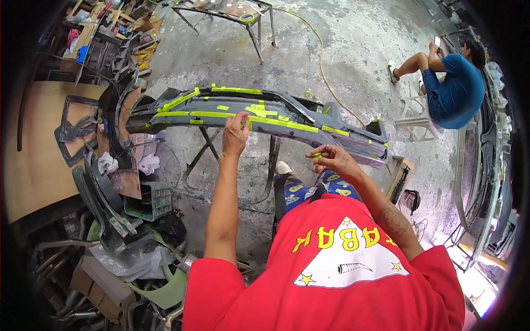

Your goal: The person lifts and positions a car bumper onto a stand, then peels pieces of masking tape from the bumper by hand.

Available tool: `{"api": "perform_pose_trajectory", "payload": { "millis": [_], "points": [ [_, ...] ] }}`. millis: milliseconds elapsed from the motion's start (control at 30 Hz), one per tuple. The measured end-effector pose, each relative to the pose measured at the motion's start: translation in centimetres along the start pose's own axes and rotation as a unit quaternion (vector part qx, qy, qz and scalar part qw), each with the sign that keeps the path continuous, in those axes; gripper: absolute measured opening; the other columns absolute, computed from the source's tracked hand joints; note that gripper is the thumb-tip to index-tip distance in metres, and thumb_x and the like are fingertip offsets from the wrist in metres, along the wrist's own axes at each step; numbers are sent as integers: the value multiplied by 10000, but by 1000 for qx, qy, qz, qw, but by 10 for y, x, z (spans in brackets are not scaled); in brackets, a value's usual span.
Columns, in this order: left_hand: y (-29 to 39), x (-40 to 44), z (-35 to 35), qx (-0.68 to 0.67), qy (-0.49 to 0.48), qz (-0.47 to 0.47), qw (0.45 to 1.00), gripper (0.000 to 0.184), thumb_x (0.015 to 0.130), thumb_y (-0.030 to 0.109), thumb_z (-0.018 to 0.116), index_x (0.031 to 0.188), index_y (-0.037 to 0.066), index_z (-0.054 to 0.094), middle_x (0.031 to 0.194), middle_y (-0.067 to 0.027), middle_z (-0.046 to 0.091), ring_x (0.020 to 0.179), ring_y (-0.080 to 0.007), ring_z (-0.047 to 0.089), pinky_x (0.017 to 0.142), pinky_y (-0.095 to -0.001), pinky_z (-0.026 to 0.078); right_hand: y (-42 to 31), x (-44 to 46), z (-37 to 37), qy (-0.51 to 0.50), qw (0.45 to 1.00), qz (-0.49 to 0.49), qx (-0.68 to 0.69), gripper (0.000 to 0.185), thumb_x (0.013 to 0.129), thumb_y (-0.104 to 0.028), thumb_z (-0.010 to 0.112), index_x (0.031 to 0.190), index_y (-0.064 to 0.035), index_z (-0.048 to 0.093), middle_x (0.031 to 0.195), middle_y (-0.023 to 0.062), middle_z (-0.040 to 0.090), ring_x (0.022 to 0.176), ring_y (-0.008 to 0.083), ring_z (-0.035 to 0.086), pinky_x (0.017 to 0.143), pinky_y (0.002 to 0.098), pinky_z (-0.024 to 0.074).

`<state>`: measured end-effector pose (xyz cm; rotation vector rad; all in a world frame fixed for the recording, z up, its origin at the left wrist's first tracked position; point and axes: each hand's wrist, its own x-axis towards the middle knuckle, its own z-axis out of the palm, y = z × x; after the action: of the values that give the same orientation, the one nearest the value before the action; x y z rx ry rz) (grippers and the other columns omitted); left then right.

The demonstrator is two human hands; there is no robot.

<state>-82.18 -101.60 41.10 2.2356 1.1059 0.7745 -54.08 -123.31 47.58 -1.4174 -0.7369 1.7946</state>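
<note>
A dark grey car bumper [207,105] lies lengthwise in front of me, with several strips of yellow-green masking tape [179,114] stuck along it. My left hand [236,135] is at the bumper's near edge, left of its middle. Its fingers are bent together against the taped edge; what lies between the fingertips is hidden. To the right, on the near side of the bumper, my right hand [334,157] is closed on a small piece of yellow-green tape [316,155]. Whether that piece is a roll or a strip I cannot tell. The right hand is apart from the bumper.
Metal stand legs [273,160] are under the bumper. Beyond stands a low table [221,12] with a tape roll [247,19]. A yellow hose [320,49] crosses the floor. At right a person in blue [458,91] sits on a white stool [414,118]. Parts and a crate [152,201] crowd the left.
</note>
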Motion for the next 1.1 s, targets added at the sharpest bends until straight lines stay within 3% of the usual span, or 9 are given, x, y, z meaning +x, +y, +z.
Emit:
{"api": "perform_pose_trajectory", "payload": {
  "millis": [467, 533, 767, 933, 1100],
  "points": [
    [4, 7, -6, 30, -59, 17, 998, 361, 799, -61, 645, 1138, 53, 599, 973, -94, 694, 910, -307, 627, 817, -411, 513, -2, -10, -3, 20, 1000, -1, 17, 326, 878, -217, 759, 1120, -25, 654, 977, 4, 704, 779, 50, 592, 684, 198, 453],
    [4, 10, -6, 25, -33, 44, 998, 350, 791, -40, 649, 1122, 57, 593, 921, -109, 671, 901, -354, 595, 808, -444, 494, 0, -9, -5, 8, 1000, 2, 22, 343, 889, -200, 746, 1146, -6, 628, 1008, 32, 719, 796, 65, 614, 721, 219, 490],
    [-4, 17, -6, 37, -71, 34, 996, 359, 781, -31, 676, 1117, 71, 600, 911, -101, 666, 901, -321, 615, 802, -417, 508, 3, -12, -6, 12, 1000, 2, 12, 396, 938, -201, 680, 1235, 19, 538, 1113, 90, 728, 845, 95, 655, 796, 255, 533],
    [-10, 29, -6, 47, -125, 90, 987, 254, 798, -36, 606, 1031, 60, 576, 817, -129, 609, 821, -361, 568, 704, -471, 470, 7, -13, -7, 7, 1000, 0, 12, 373, 950, -199, 655, 1233, 13, 539, 1110, 82, 731, 847, 86, 654, 791, 246, 528],
    [-14, 31, -4, 64, -144, 103, 982, 197, 802, -5, 592, 984, 45, 533, 836, -140, 601, 803, -367, 555, 705, -467, 461, 5, -16, -6, 9, 1000, -1, 11, 369, 949, -196, 655, 1232, 10, 540, 1112, 81, 731, 844, 83, 653, 789, 239, 526]
  ]
}}
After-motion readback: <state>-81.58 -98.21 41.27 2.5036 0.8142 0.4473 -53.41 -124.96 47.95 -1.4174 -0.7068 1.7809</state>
